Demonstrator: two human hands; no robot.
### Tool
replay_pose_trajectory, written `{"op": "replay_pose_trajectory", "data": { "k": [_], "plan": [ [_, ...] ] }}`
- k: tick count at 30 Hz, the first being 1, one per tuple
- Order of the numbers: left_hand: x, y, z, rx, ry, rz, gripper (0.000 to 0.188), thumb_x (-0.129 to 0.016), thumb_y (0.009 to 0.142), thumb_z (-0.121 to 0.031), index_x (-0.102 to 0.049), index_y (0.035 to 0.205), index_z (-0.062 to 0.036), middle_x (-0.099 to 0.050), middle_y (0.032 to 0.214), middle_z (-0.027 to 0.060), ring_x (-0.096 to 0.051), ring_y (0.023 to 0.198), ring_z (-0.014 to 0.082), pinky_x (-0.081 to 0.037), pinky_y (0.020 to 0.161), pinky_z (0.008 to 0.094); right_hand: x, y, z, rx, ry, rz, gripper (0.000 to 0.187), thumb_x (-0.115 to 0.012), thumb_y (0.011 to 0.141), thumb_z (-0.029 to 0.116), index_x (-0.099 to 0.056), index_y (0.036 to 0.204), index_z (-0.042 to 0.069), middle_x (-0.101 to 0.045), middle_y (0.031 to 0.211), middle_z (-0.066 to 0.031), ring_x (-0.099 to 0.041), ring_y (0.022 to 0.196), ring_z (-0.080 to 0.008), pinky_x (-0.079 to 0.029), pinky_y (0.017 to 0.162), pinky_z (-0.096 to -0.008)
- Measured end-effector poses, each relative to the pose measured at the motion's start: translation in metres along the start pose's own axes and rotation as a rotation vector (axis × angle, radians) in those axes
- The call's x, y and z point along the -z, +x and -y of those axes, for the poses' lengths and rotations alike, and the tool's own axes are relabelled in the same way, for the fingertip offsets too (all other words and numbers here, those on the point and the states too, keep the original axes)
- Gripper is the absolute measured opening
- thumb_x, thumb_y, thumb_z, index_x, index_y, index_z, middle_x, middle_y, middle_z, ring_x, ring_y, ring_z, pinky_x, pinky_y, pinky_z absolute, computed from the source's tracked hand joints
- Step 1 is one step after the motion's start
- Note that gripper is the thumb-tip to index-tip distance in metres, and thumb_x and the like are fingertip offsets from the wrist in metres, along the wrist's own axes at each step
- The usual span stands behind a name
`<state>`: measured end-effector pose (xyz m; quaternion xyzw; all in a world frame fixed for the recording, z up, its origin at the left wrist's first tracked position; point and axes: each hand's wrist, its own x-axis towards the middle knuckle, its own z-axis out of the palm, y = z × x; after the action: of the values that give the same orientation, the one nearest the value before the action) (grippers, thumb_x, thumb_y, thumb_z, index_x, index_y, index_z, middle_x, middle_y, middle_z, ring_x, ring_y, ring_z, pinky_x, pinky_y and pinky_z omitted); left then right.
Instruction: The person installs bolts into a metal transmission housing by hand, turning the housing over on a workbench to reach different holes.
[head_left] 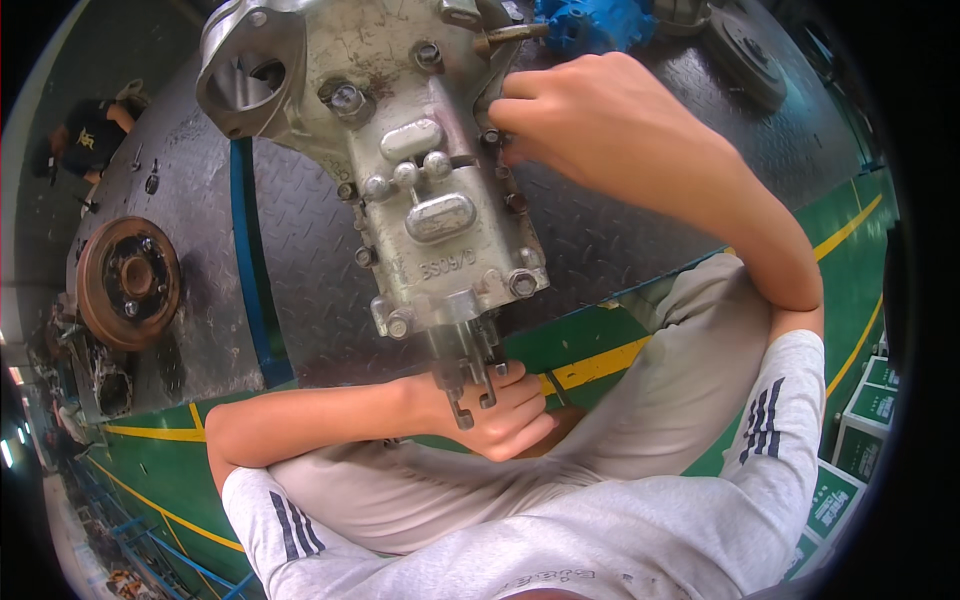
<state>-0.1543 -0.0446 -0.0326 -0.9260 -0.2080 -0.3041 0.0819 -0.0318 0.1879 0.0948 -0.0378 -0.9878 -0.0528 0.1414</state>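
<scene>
A worn grey metal gearbox housing (pixel 440 165) stands on a dark checkered metal plate in front of me, with bolts along its edges. Several hooked shift rods (pixel 465 375) stick out of its near end. Behind and beneath these rods is my left hand (pixel 510 420), its fingers curled closed; whatever it may grip is hidden. My right hand (pixel 565 105) is closed at the right side of the housing, beside a side bolt (pixel 491 137). Its fingertips are tucked against the metal, and I cannot see what they pinch.
A rusty round hub (pixel 130 283) lies on the left plate, near loose bolts (pixel 152 184). Blue metal parts (pixel 595 25) and a grey disc (pixel 745 55) sit at the far right. Another person (pixel 95 135) is at the far left. Green-and-white boxes (pixel 865 420) stand on the right.
</scene>
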Motion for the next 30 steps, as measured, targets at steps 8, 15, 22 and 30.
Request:
{"op": "replay_pose_trajectory", "data": {
  "k": [8, 15, 22, 30],
  "plan": [
    [0.003, -0.004, -0.002, -0.002, 0.134, 0.05, 0.025, -0.069, 0.073, -0.025, -0.046, 0.069, -0.014, -0.046, 0.064, -0.0006, -0.055, 0.064, 0.017, -0.044, 0.07, 0.031, 0.005, -0.011, 0.011, 0.085, 0.113, 0.132, 0.018, -0.084, 0.083, 0.011, -0.071, 0.091, 0.001, -0.074, 0.091, -0.0128, -0.077, 0.081, -0.0362, -0.061, 0.07, -0.0456],
    [0.006, 0.0, 0.002, -0.039, 0.061, 0.034, 0.024, -0.074, 0.079, -0.012, -0.052, 0.07, -0.0103, -0.039, 0.064, -0.0006, -0.045, 0.059, 0.0164, -0.03, 0.058, 0.0325, 0.002, -0.016, 0.023, 0.076, 0.16, 0.067, 0.011, -0.076, 0.082, 0.004, -0.069, 0.089, 0.002, -0.07, 0.086, -0.0122, -0.076, 0.08, -0.0354, -0.06, 0.068, -0.0453],
    [0.003, 0.0, 0.0, -0.015, 0.068, -0.01, 0.025, -0.072, 0.075, -0.013, -0.048, 0.069, -0.0114, -0.036, 0.063, -0.0006, -0.046, 0.059, 0.0165, -0.033, 0.058, 0.0323, -0.001, -0.016, 0.02, 0.125, 0.162, 0.006, 0.009, -0.075, 0.086, 0.01, -0.069, 0.088, 0.004, -0.069, 0.086, -0.0103, -0.076, 0.079, -0.0319, -0.059, 0.065, -0.0437],
    [0.006, 0.002, 0.002, -0.021, 0.092, 0.001, 0.028, -0.073, 0.076, -0.013, -0.047, 0.068, -0.0118, -0.036, 0.063, -0.0002, -0.046, 0.058, 0.0168, -0.034, 0.058, 0.0315, -0.004, -0.019, 0.024, 0.091, 0.092, 0.035, 0.01, -0.076, 0.083, 0.007, -0.07, 0.091, 0.004, -0.067, 0.087, -0.0104, -0.076, 0.081, -0.0305, -0.059, 0.066, -0.0431]
  ]
}}
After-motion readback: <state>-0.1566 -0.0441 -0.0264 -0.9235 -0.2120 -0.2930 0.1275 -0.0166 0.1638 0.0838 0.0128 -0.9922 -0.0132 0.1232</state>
